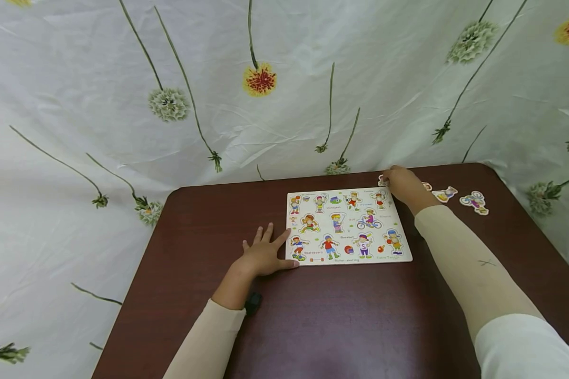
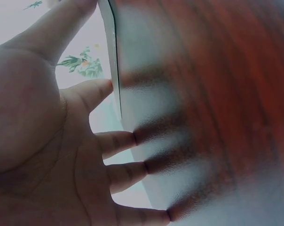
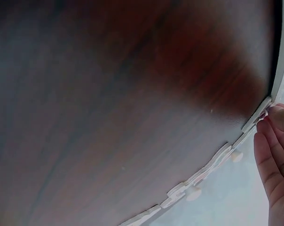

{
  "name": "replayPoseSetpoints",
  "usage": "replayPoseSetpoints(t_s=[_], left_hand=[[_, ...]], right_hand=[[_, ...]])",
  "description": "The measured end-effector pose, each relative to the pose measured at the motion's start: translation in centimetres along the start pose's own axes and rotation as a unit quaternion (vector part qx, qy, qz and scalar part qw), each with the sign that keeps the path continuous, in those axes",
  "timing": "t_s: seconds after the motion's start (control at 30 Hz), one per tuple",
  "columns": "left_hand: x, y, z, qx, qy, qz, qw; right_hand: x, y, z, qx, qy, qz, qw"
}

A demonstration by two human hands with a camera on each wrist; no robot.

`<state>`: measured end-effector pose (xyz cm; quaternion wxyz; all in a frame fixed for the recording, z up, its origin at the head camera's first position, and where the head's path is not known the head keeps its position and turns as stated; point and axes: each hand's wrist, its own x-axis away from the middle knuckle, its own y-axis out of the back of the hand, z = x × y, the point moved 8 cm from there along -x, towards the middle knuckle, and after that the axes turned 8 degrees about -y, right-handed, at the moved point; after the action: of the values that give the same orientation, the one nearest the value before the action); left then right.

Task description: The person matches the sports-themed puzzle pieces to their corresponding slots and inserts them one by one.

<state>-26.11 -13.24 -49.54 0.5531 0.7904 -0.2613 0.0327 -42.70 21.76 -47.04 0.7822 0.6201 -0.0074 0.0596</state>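
1. Puzzle board (image 1: 348,227): lies flat on the dark red-brown table (image 1: 332,321), right of centre in the head view, near the far edge. White face, coloured sports figures in 3 rows (4, 3, 4), small printed words between.
2. Left hand (image 1: 262,258): at the board's left edge, fingers straight and spread apart. Thumb touches the near left corner; index fingertip touches the edge higher up. In the left wrist view the other 3 fingertips rest on the table.
3. Right hand (image 1: 404,185): beyond the board's far right corner. Thumb and fingers are together, pinching a small cut-out piece (image 1: 382,180). Right wrist view shows this piece low over or on the table, just beside the board's edge; contact with the table cannot be told.
4. To the right of that hand, 3 loose pieces: a partly hidden piece (image 1: 427,186), a figure piece (image 1: 444,194), and a cyclist-like piece (image 1: 475,202) farthest right. All lie on the table, apart from the board.
5. Arms: cream sleeves (image 1: 474,268); white cloth over the right upper arm.
6. Behind table: white cloth backdrop (image 1: 284,126), printed with flowers and stems.
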Motion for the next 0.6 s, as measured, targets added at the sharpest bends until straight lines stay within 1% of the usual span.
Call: replayPoseSetpoints(t_s=[0.1,0.2,0.4,0.5,0.6], left_hand=[[0.0,0.0,-0.1,0.000,0.000,0.001,1.0000],[0.0,0.1,-0.1,0.000,-0.001,0.000,1.0000],[0.0,0.1,-0.1,-0.002,-0.001,-0.001,1.0000],[-0.1,0.0,0.0,-0.003,-0.002,0.000,1.0000],[-0.1,0.0,0.0,-0.001,-0.003,0.002,1.0000]], right_hand=[[0.3,0.3,-0.1,-0.004,0.002,-0.006,1.000],[0.6,0.6,-0.3,-0.022,-0.008,-0.011,1.000],[1.5,0.9,-0.5,-0.084,-0.024,-0.027,0.996],[2.2,0.9,-0.3,-0.117,-0.024,-0.029,0.992],[3.0,1.0,0.2,-0.134,-0.018,-0.031,0.990]])
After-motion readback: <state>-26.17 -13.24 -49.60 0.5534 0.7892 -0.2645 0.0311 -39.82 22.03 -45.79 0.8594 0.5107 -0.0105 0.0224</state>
